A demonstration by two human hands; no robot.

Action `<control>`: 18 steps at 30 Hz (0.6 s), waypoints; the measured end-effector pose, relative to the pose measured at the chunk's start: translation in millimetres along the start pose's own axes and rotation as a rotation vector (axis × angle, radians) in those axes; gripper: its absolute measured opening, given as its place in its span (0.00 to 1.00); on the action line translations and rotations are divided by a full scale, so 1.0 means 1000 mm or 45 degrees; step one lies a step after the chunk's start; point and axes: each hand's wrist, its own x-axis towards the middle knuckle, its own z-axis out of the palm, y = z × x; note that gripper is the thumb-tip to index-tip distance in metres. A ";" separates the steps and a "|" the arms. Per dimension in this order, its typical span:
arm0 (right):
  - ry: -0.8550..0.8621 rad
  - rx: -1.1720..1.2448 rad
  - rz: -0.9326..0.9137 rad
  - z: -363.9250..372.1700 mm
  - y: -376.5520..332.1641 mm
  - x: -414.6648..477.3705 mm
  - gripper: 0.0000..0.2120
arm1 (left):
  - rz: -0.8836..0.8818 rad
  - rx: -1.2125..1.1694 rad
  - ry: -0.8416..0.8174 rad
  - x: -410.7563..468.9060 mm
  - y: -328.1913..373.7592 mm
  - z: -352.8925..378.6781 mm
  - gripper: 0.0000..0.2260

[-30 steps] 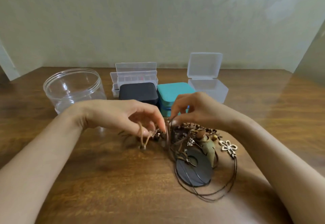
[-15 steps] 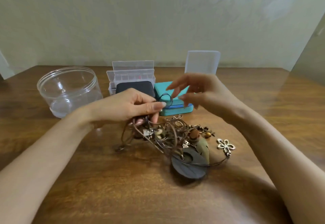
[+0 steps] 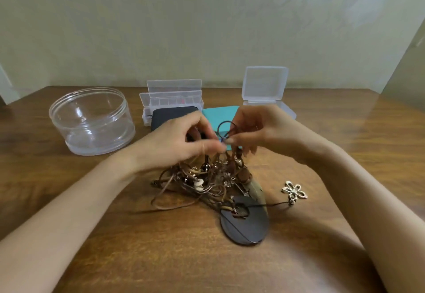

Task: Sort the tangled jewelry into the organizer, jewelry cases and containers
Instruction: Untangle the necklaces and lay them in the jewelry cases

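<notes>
Jewelry tangle (image 3: 207,177) half-lifted off the worktop (image 3: 138,258), both hands pinching its cords.

Far left stands a clear round tub (image 3: 92,121), then an open clear organizer (image 3: 171,98) with a black case (image 3: 170,114) before it, a teal case (image 3: 220,113) and an open clear box (image 3: 264,90) at the right. Left hand (image 3: 179,145) has its grip closed on brown cords at the top of the tangle; right hand (image 3: 250,131), fingertips almost touching the left's, pinches a dark cord loop (image 3: 224,127) above the teal case. Cords hang from both grips to the heap of beads and charms below. A dark disc pendant (image 3: 246,226) lies nearest, a flower charm (image 3: 294,190) off to the right on a thin cord.
</notes>
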 end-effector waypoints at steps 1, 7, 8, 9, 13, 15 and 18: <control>0.021 0.082 -0.033 0.001 -0.002 -0.001 0.07 | -0.032 0.044 -0.049 -0.001 0.001 0.003 0.25; 0.094 0.311 -0.101 0.004 -0.006 -0.001 0.15 | 0.075 0.042 0.002 0.000 -0.003 -0.003 0.06; 0.074 0.335 -0.090 0.002 -0.006 -0.002 0.15 | 0.060 -0.043 0.045 0.001 -0.003 -0.007 0.07; 0.037 0.351 -0.076 0.000 -0.006 -0.002 0.16 | 0.037 -0.174 0.087 0.002 -0.003 -0.009 0.06; -0.346 0.476 0.036 -0.002 -0.007 -0.007 0.13 | -0.084 -0.851 0.180 0.001 0.001 -0.010 0.02; -0.298 0.487 0.101 0.001 -0.004 -0.004 0.09 | -0.103 -1.000 0.115 -0.001 0.000 -0.011 0.03; 0.021 -0.137 0.061 0.005 0.012 0.004 0.05 | -0.047 -0.711 -0.093 -0.006 -0.003 -0.016 0.03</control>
